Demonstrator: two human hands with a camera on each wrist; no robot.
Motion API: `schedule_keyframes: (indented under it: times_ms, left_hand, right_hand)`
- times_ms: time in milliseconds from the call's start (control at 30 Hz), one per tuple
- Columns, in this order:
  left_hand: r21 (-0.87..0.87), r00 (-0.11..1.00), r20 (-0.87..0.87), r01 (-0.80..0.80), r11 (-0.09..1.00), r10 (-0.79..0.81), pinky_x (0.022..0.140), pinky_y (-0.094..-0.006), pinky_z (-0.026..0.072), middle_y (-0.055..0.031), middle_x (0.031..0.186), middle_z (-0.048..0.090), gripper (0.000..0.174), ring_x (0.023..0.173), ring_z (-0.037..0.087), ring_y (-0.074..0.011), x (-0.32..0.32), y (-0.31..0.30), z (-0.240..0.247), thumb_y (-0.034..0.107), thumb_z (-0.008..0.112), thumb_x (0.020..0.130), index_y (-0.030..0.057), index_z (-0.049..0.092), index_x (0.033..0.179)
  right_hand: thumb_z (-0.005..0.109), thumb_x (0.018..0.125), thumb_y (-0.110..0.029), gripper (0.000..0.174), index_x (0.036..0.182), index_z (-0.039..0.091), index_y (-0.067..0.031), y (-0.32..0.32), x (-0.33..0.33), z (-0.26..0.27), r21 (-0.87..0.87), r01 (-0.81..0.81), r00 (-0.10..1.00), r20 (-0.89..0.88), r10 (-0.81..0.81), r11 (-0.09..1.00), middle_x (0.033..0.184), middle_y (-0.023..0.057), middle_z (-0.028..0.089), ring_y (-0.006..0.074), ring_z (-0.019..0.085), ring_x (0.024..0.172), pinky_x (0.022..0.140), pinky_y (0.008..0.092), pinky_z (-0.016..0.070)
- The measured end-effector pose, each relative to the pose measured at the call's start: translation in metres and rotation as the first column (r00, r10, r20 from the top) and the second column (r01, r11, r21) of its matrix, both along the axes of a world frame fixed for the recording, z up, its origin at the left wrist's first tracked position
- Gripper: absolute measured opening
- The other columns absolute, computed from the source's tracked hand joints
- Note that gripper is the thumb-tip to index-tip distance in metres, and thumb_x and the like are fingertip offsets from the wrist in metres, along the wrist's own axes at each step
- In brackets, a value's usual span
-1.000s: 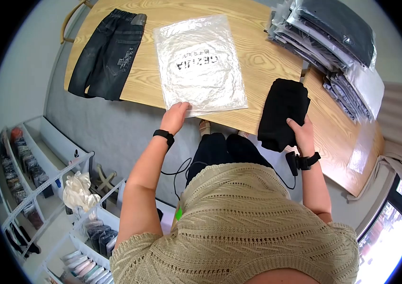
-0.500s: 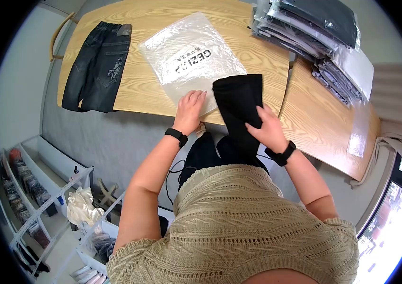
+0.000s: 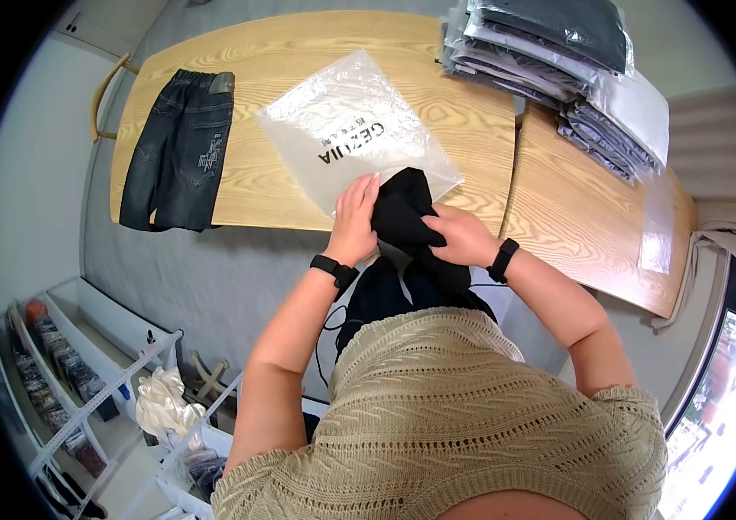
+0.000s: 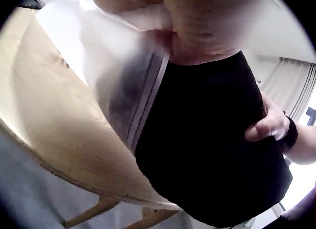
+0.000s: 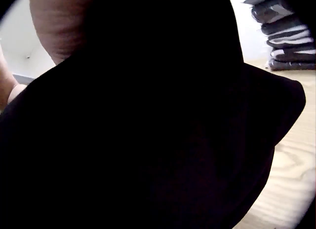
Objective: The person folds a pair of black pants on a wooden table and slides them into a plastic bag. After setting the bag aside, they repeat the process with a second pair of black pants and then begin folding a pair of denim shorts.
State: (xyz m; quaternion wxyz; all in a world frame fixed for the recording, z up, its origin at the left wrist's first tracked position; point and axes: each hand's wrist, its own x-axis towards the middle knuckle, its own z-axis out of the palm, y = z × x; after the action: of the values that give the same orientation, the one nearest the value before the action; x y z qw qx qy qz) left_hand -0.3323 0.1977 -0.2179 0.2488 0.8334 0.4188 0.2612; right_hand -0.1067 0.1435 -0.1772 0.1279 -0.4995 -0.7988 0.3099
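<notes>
A folded black garment [image 3: 402, 212] is in my right hand [image 3: 465, 237], thumb on top, at the table's front edge. My left hand [image 3: 352, 224] holds the open end of a clear plastic bag [image 3: 342, 108] with dark lettering, which lies flat and slanted on the table. In the left wrist view the bag's edge [image 4: 148, 98] runs up to my left fingers, and the black cloth [image 4: 207, 135] overlaps it. Black cloth [image 5: 163, 120] fills most of the right wrist view and hides much of my right hand.
Dark jeans [image 3: 179, 156] lie folded on the left of the wooden table [image 3: 272, 39]. Bagged garments [image 3: 550, 61] are stacked at the back right. A clear plastic strip [image 3: 655, 227] lies at the right end. White shelving [image 3: 99, 373] stands at lower left.
My right hand has brought the black garment leftwards from the table's right side to the bag's open end. My left hand has shifted right, and the bag has turned on the table.
</notes>
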Motion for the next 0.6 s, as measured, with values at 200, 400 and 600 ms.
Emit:
schedule_keyframes:
  times_ms: [200,400,600]
  left_hand:
    - [0.065,0.998,-0.041,0.055,0.996,-0.052,0.101,-0.0422,0.0296,-0.0164,0.131,0.040,0.074,0.124,0.037,-0.0333,-0.004,0.010,0.014,-0.013,0.050,0.062,0.0023,0.036,0.134]
    - [0.129,0.984,-0.130,0.142,0.981,-0.126,0.100,-0.0437,0.0295,-0.0162,0.136,0.038,0.070,0.126,0.036,-0.0321,0.008,-0.014,0.020,-0.009,0.051,0.065,-0.0012,0.036,0.132]
    - [0.185,0.982,-0.153,0.136,0.973,-0.108,0.105,-0.0453,0.0238,-0.0149,0.138,0.036,0.069,0.132,0.030,-0.0302,0.037,-0.016,0.038,-0.006,0.054,0.066,-0.0018,0.036,0.132]
  right_hand:
    - [0.065,0.066,-0.014,0.043,0.108,0.059,-0.0064,0.016,0.007,-0.002,-0.010,-0.103,0.994,0.035,0.104,0.995,0.094,0.0151,0.054,0.0330,0.056,0.088,0.074,0.0408,0.0472]
    - [0.066,0.064,-0.021,0.043,0.106,0.061,-0.0086,0.025,-0.003,0.002,-0.041,0.237,0.963,0.138,-0.230,0.971,0.090,0.0142,0.057,0.0332,0.057,0.087,0.072,0.0410,0.0473]
    - [0.067,0.065,-0.023,0.039,0.098,0.061,-0.0031,0.041,-0.020,-0.005,-0.110,0.139,0.988,-0.050,-0.145,0.984,0.097,0.0178,0.060,0.0348,0.058,0.089,0.076,0.0411,0.0472]
